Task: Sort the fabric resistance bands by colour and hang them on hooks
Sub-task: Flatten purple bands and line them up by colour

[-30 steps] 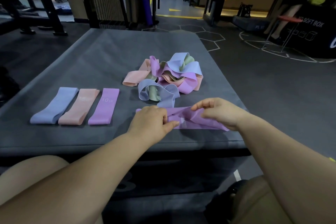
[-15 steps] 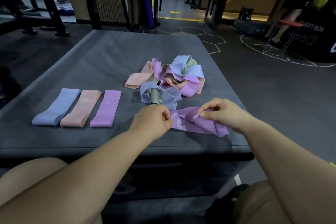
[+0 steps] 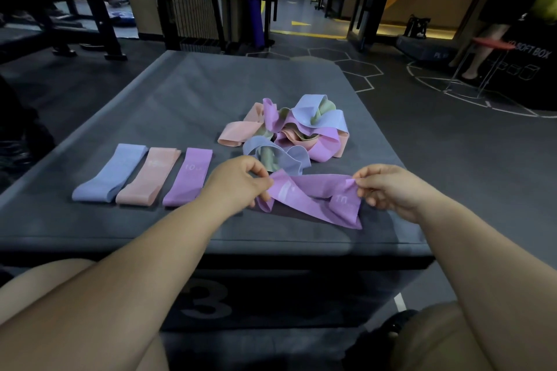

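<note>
A purple fabric band (image 3: 313,196) is stretched between both hands just above the near edge of the grey padded box (image 3: 187,93). My left hand (image 3: 238,182) pinches its left end, and my right hand (image 3: 388,190) pinches its right end. The band is twisted in the middle. Three flattened bands lie side by side at the left: a blue band (image 3: 111,173), a peach band (image 3: 149,176) and a purple band (image 3: 190,176). A tangled pile of bands (image 3: 295,129) in peach, purple, blue and green sits behind my hands.
The box's front face shows a large number 3 (image 3: 205,298). Dark gym floor (image 3: 452,135) surrounds it. A black bench frame (image 3: 75,3) stands at the back left, and a person's legs beside a red stool (image 3: 485,48) at the back right. No hooks are in view.
My hands have moved apart, pulling the purple band out longer and lifting it off the box top. My left hand shifted left, my right hand shifted right.
</note>
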`<state>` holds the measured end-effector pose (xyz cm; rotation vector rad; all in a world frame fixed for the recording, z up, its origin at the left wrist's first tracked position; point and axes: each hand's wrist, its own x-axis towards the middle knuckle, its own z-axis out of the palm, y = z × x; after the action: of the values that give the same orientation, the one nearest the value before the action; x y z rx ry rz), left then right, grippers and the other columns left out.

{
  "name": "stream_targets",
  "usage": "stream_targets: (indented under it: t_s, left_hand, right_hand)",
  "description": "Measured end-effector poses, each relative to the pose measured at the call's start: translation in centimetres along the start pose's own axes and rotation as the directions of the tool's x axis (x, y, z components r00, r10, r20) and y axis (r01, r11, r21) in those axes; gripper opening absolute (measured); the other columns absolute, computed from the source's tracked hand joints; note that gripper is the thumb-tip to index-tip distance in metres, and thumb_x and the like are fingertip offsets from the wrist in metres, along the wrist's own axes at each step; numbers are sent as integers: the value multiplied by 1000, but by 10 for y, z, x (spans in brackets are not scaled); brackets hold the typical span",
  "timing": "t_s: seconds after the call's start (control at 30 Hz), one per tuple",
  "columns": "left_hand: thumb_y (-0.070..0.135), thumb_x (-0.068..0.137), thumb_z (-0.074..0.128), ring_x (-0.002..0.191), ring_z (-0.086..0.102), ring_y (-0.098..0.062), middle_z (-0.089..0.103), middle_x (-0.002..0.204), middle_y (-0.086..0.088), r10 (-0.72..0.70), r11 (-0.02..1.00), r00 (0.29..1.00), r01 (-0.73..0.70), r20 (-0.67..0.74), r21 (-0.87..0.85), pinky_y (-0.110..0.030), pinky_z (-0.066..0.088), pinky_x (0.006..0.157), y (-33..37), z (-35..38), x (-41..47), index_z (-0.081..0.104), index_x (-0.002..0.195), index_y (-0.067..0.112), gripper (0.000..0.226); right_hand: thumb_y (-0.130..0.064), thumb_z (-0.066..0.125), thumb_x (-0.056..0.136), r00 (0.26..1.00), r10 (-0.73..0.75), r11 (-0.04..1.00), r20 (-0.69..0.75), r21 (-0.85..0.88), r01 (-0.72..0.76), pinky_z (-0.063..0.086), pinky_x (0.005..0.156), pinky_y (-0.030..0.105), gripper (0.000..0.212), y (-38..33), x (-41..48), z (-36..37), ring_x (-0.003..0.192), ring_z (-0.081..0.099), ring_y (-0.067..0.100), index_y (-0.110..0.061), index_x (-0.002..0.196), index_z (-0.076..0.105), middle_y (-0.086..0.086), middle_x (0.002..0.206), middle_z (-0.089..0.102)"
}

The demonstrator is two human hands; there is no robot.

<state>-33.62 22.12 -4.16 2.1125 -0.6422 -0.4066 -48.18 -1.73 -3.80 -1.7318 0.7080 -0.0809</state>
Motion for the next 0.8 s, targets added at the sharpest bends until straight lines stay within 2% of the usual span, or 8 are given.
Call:
stream_targets:
  t_s: [0.13,0.23,0.3,0.4,0.5,0.6,0.7,0.8]
  left_hand:
    - [24,84,65,47,55,-7,73,71,13,-30,997,1000,30,-3,-75,-23,42,60,1,-5,-1,60,82,18,8]
    - [38,89,62,50,54,-11,75,74,7,-78,977,997,80,17,-198,-23,36,51,0,-7,-2,60,85,17,22]
    - [40,92,59,49,52,-12,74,74,2,-104,967,995,103,5,-234,-20,35,45,1,-7,-4,61,87,15,26]
    - [35,95,57,47,51,-11,72,70,-3,-135,953,991,129,-3,-273,-12,33,36,1,-9,-5,60,84,14,23]
    - [35,91,64,44,54,-7,71,65,-2,-152,944,988,143,-5,-296,-12,32,36,-2,-12,-7,60,80,14,23]
    - [25,88,69,46,58,-7,70,59,1,-139,946,990,136,13,-293,-14,31,39,-4,-17,-7,57,76,14,20]
    - [9,85,68,47,59,-7,63,51,4,-149,941,988,156,44,-302,-16,32,43,-7,-23,-6,56,74,15,17]
    - [3,84,65,51,54,-10,60,56,0,-177,925,981,192,75,-328,-20,35,50,-10,-29,-6,56,73,17,19]
  right_hand:
    - [-15,57,93,998,23,1000,-56,21,-21,33,47,20,14,1,-2,0,48,54,13,-14,79,60,4,67,64]
    - [-33,61,93,994,22,999,-102,40,-18,32,46,19,28,1,-3,-1,49,55,15,-16,72,56,3,62,59]
    - [-38,62,93,992,13,1000,-124,17,-11,30,47,21,32,3,-4,-2,48,53,14,-17,71,53,1,56,58]
    - [-27,66,91,989,-1,998,-149,-66,-9,25,45,24,30,6,-5,-7,45,43,14,-15,67,50,4,50,54]
    - [-15,66,87,983,7,996,-184,-81,-22,22,37,18,32,8,-5,-11,40,37,12,-16,62,47,4,48,52]
    - [-8,64,89,978,11,1000,-209,-12,-14,26,34,14,32,8,-6,-12,41,46,11,-17,65,45,0,50,51]
    - [-6,62,92,977,21,999,-210,53,-10,32,33,13,23,7,-8,-16,39,52,8,-18,77,49,5,62,55]
    - [-6,60,93,979,31,995,-199,97,-11,36,35,13,14,7,-11,-21,40,55,8,-15,85,54,7,69,58]
